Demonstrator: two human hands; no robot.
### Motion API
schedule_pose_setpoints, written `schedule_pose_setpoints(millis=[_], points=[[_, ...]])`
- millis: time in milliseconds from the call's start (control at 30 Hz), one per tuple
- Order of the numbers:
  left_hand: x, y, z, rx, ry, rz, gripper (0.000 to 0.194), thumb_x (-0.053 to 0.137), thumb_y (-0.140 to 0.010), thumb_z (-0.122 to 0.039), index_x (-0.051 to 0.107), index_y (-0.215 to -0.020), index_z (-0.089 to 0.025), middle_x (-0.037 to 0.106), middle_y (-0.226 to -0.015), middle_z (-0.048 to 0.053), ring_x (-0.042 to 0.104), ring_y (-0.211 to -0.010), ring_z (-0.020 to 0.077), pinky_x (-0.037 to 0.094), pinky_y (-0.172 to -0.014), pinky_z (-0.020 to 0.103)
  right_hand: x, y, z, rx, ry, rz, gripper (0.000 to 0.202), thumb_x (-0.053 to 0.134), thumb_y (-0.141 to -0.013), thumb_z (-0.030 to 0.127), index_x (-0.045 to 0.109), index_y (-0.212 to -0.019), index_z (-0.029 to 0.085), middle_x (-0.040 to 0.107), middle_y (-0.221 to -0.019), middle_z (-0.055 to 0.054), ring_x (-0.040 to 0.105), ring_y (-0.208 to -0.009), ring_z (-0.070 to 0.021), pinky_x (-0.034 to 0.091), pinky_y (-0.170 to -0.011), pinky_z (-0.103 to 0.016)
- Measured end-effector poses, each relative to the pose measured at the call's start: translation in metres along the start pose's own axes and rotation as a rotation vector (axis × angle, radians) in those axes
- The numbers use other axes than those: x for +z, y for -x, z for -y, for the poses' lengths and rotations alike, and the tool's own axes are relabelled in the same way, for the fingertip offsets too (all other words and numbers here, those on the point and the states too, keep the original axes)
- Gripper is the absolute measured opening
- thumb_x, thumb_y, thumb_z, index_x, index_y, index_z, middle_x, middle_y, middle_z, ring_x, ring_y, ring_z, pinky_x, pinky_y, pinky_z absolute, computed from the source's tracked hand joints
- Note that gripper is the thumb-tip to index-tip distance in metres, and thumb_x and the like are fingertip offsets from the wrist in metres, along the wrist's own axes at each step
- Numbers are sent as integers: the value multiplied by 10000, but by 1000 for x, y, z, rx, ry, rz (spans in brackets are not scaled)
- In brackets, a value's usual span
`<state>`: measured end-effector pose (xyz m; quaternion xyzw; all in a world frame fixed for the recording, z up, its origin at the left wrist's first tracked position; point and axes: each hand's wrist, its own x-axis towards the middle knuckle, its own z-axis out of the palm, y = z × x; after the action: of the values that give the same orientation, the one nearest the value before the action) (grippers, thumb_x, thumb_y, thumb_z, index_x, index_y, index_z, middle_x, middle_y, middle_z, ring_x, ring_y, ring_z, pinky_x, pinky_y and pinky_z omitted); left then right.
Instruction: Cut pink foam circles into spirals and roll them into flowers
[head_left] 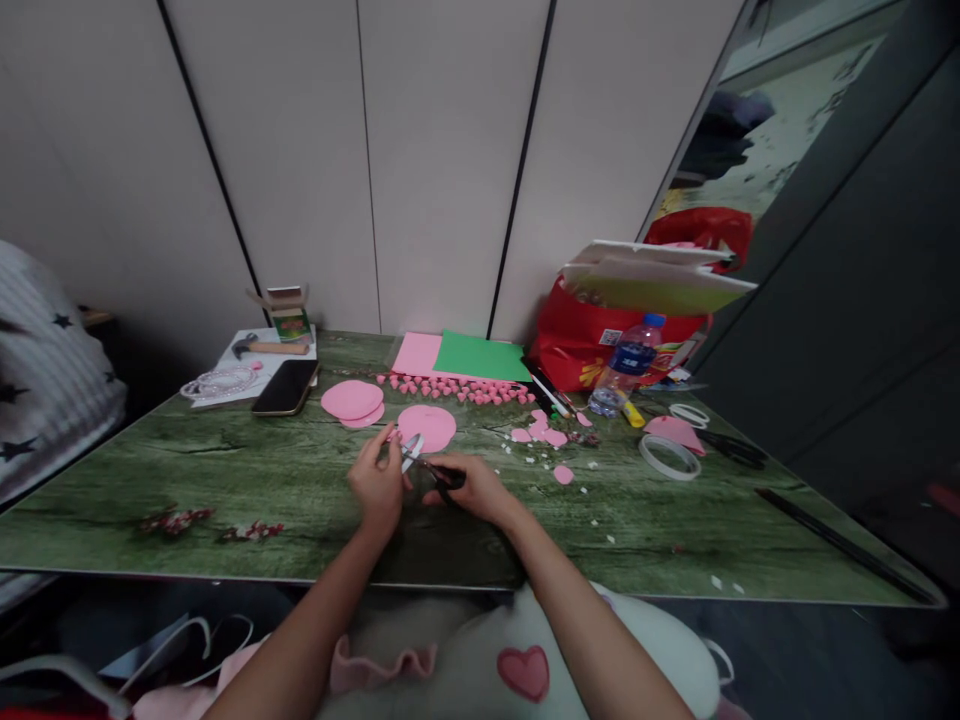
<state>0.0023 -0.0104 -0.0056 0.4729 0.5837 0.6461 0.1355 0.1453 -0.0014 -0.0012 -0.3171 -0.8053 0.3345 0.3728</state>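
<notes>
Well, the metal scissors with black handles (412,455) sit in the right hand (466,483), its fingers curled around the handles. The blades are spread apart and point at the left hand (379,482), which has its fingertips almost together, pinching a small pink piece (394,436) beside the blades. Just past them lies round pink paper (431,425) on the green wood-look table (315,510).
</notes>
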Motion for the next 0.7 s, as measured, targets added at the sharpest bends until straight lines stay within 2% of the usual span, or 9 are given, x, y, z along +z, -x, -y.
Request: schedule_pose_setpoints(millis=[267,700], points=[[-2,0,-2,25,-20,-11,311,477,-756,-328,587,-1007,-180,621,-879,62,397,-293,4,324,-311,166,-1,-1,0,17,-20,1,432,686,-571,328,614,-974,188,565,-710,-7,466,-635,-118,367,-580,-209],[0,1,-1,63,-13,5,323,465,-771,-312,570,-1048,-183,610,-900,61,385,-294,-7,304,-291,154,-2,1,-11,37,-35,3,323,668,-574,357,660,-862,210,583,-615,44,498,-597,-142,379,-544,-218]])
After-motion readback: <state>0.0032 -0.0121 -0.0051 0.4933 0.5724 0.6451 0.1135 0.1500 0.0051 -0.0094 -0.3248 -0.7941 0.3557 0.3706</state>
